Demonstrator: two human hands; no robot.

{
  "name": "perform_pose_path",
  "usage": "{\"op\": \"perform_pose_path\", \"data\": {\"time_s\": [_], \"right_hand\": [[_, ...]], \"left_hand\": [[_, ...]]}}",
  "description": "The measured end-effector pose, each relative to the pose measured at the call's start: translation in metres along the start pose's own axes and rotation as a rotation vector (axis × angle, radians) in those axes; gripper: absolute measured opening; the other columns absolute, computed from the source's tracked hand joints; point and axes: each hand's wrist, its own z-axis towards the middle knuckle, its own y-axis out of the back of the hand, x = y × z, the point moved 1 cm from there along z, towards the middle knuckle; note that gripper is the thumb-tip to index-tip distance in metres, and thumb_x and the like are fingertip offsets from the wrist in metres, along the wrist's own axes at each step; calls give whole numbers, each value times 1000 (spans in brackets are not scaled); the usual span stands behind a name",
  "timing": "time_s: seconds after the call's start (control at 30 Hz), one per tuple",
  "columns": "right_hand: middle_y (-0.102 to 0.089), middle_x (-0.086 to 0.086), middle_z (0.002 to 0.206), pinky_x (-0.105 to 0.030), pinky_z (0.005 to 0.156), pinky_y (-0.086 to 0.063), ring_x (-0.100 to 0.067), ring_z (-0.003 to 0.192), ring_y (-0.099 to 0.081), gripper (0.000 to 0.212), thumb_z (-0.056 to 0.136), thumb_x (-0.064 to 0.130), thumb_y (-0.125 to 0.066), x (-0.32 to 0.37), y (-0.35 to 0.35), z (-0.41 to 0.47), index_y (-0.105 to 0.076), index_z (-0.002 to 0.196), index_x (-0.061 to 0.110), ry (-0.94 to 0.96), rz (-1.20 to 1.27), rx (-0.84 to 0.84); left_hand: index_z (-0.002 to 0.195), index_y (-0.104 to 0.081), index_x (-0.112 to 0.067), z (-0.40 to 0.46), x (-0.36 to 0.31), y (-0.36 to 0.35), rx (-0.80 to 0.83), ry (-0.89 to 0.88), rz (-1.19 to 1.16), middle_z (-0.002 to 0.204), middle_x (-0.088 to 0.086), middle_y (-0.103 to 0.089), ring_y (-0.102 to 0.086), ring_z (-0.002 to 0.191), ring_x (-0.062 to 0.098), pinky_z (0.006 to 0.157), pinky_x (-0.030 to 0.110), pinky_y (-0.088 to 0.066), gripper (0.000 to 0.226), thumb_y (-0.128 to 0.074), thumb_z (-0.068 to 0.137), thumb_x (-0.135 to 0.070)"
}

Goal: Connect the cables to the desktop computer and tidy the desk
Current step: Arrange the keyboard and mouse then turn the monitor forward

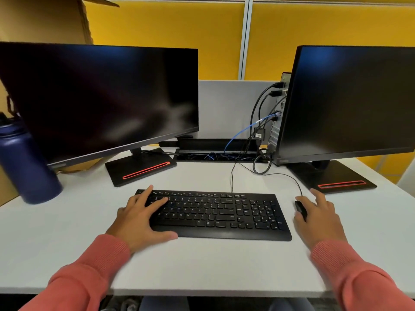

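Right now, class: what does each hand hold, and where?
The left hand rests on the keyboard's left end; the right hand cups the mouse from its right side.

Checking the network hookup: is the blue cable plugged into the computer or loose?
Plugged in. The blue cable rises from the desk slot and its end sits in a port on the back of the computer.
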Motion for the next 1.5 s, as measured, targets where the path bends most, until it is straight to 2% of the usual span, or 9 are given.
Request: {"op": "perform_pose_path", "data": {"time_s": [0.2,0.57,0.63,0.73,0.8,0.87,1.03,1.23,1.5], "right_hand": [[-30,0,156,-43,98,-48,-26,129,-42,37,93,33,-58,0,2,0,-58,130,29,-11,26,-1],[-31,-1,155,-45,96,-51,-28,127,-42,36,93,36,-58,-5,-6,2,-57,129,31,8,7,-6],[-30,-1,155,-45,96,-51,-28,127,-42,37,94,37,-57,-6,-6,2,-56,130,31,8,-4,-1],[-29,0,155,-46,98,-47,-27,131,-38,37,95,40,-55,-5,-4,1,-55,131,34,-1,-30,23],[-33,3,154,-49,103,-37,-24,135,-34,35,95,44,-52,-4,-2,-1,-55,129,37,-3,-68,19],[-40,5,149,-50,106,-26,-19,137,-32,31,97,43,-49,-1,1,-5,-59,126,40,65,-91,-34],[-48,4,145,-44,108,-26,-16,134,-40,42,98,44,-36,34,1,-20,-63,127,33,315,91,-70],[-44,3,151,-50,112,-31,-18,138,-38,48,98,47,-37,65,-10,-14,-60,135,29,271,253,16],[-41,0,154,-46,112,-37,-23,139,-40,43,97,35,-50,66,-14,-14,-62,136,22,235,326,124]], "left_hand": [[152,-28,-57,-6,0,-8,-73,-35,-5,170,-13,0,-4,153,15,122,48,-20,104,-49,59,-98],[149,-37,-52,-7,-2,-4,-56,-28,-34,169,-16,-4,-8,152,15,122,50,-21,100,-51,60,-96],[150,-36,-52,-5,-4,-6,-55,-15,-17,170,-14,-4,-8,152,16,121,51,-21,99,-42,63,-99],[155,-26,-49,3,-13,-12,-78,50,37,171,-8,-2,-4,154,18,122,54,-18,101,-6,70,-99],[158,-16,-48,12,-27,-18,-68,59,89,171,-6,-2,-2,156,20,124,56,-11,98,9,74,-90],[160,-10,-47,20,-41,-25,-56,6,107,171,-5,-6,-4,157,19,126,55,-7,95,15,77,-85],[160,-18,-45,25,-48,-32,-63,-98,103,169,-7,-19,-12,156,16,128,47,-8,77,-1,92,-77],[159,-24,-42,22,-51,-30,-54,-92,122,167,-4,-26,-16,156,16,128,44,-11,70,-6,97,-69],[159,-30,-34,24,-51,-29,32,-94,127,166,4,-29,-22,155,25,125,51,-17,64,-18,102,-60]]}}
